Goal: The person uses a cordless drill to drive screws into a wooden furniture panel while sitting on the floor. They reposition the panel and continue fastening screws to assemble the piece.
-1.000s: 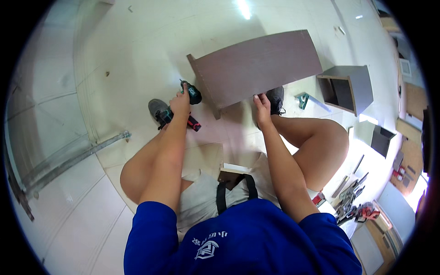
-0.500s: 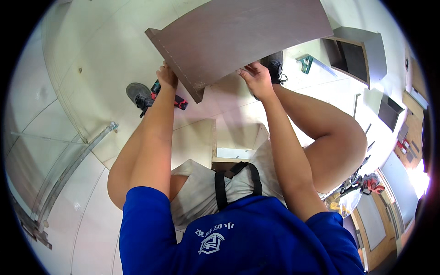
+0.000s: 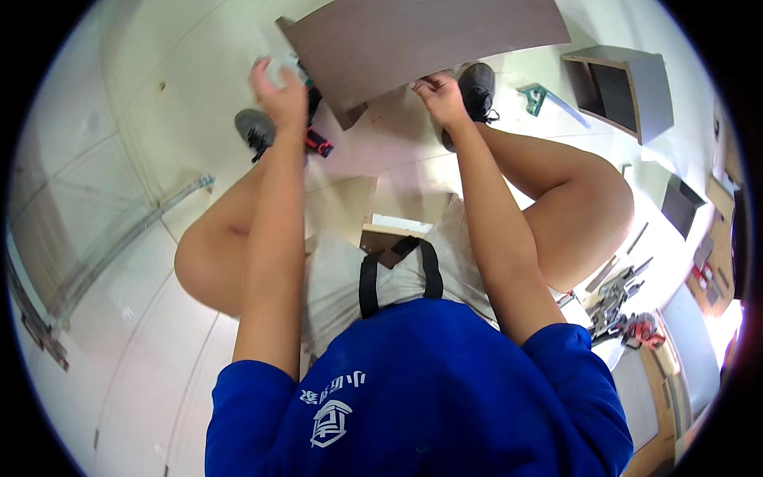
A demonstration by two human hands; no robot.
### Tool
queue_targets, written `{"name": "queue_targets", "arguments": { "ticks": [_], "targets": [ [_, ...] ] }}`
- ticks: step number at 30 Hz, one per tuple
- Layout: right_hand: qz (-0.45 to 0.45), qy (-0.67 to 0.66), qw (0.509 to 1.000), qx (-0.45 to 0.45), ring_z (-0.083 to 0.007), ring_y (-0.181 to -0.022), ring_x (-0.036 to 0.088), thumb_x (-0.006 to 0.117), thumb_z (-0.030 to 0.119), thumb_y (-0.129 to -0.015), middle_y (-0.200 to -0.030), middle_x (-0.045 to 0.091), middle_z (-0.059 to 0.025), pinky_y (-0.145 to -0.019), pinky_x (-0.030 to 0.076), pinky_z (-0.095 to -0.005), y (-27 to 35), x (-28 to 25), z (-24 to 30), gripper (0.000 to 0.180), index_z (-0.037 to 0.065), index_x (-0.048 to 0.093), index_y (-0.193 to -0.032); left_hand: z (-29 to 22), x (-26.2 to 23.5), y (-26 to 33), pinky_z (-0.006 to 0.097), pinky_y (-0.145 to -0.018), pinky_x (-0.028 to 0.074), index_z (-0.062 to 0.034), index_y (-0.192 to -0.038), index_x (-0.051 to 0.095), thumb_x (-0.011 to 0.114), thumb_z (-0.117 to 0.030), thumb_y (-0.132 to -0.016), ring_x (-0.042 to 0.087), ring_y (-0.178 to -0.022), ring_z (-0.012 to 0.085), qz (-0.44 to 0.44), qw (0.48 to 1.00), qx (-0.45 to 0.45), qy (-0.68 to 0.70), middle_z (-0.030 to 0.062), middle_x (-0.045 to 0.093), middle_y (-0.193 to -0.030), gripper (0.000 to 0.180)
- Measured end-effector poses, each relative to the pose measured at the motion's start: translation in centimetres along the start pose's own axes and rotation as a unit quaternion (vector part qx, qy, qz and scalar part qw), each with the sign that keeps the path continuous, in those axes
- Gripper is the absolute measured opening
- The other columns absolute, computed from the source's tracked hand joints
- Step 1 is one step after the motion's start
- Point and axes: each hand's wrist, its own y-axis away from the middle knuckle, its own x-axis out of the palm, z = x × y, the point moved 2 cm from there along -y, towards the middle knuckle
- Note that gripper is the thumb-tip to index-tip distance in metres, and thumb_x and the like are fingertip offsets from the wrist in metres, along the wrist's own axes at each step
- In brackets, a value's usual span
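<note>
A dark brown panel [image 3: 429,40] with a side board joined at its left end fills the top middle of the view. My right hand [image 3: 442,99] is closed at its near edge, fingertips partly hidden at the board. Off the left end of the panel, my left hand [image 3: 282,99] is in the air with its fingers apart, slightly blurred, holding nothing. Just beside that hand, a black and red cordless power tool [image 3: 319,141] rests on the floor, partly hidden by the panel and my wrist.
A try square [image 3: 536,98] with a green handle lies right of my shoe [image 3: 477,89]. Farther right stands an open grey box [image 3: 648,95]. A pale wooden box [image 3: 342,203] sits between my legs. Several tools [image 3: 620,306] lie at the right; a metal rail [image 3: 127,254] runs along the left.
My left hand has let go of the panel's left end and moved slightly up and left, fingers spreading. The panel sits higher in view; my right hand stays at its near edge.
</note>
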Motion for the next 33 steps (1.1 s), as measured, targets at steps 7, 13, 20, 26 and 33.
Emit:
{"name": "queue_targets", "arguments": {
  "ticks": [7,13,20,26,33],
  "targets": [
    [0.023,-0.05,0.998,-0.009,-0.0151,-0.09,0.063,0.074,0.015,-0.09,-0.1,0.072,-0.0073,-0.081,0.05,-0.0296,-0.5,1.4,1.0,0.025,-0.003,0.07,-0.107,-7.5,0.4,6.4,0.066,-0.111,0.026,-0.0178,-0.136,0.057,0.081,-0.028,-0.076,0.032,-0.143,0.0398,0.254,0.923,0.232,-0.172,0.0191,0.034,-0.155,0.066],
    [0.033,-0.027,0.999,0.018,-0.0158,-0.096,0.064,0.075,0.017,-0.089,-0.103,0.072,-0.008,-0.086,0.05,-0.0292,-0.4,0.5,0.3,0.029,-0.003,0.069,-0.108,-6.3,1.1,6.6,0.067,-0.111,0.026,-0.0186,-0.137,0.057,0.082,-0.028,-0.075,0.032,-0.144,0.0394,0.245,0.929,0.243,-0.133,0.0177,0.032,-0.157,0.067],
    [0.029,-0.033,0.999,0.025,-0.0165,-0.091,0.065,0.078,0.016,-0.086,-0.1,0.072,-0.0109,-0.082,0.052,-0.0287,-0.1,0.3,1.0,0.031,-0.006,0.07,-0.106,-6.1,1.1,6.8,0.066,-0.111,0.026,-0.0194,-0.137,0.058,0.081,-0.028,-0.076,0.032,-0.144,0.0392,0.244,0.929,0.243,-0.137,0.0175,0.032,-0.157,0.066],
    [0.015,-0.01,1.0,0.006,-0.0157,-0.087,0.065,0.08,0.018,-0.085,-0.097,0.073,-0.0099,-0.079,0.052,-0.0291,-0.4,0.2,0.5,0.03,-0.005,0.071,-0.101,-6.2,1.0,6.8,0.065,-0.113,0.025,-0.0188,-0.137,0.057,0.08,-0.027,-0.078,0.032,-0.144,0.0387,0.248,0.927,0.24,-0.148,0.0176,0.032,-0.157,0.064],
    [0.012,-0.013,1.0,0.009,-0.0151,-0.085,0.064,0.081,0.019,-0.084,-0.095,0.073,-0.0093,-0.078,0.051,-0.0292,-0.3,0.4,0.3,0.03,-0.003,0.072,-0.102,-6.3,1.0,6.9,0.065,-0.113,0.025,-0.0187,-0.137,0.057,0.08,-0.027,-0.077,0.031,-0.144,0.0384,0.252,0.923,0.241,-0.161,0.0178,0.032,-0.157,0.065]
  ]
}}
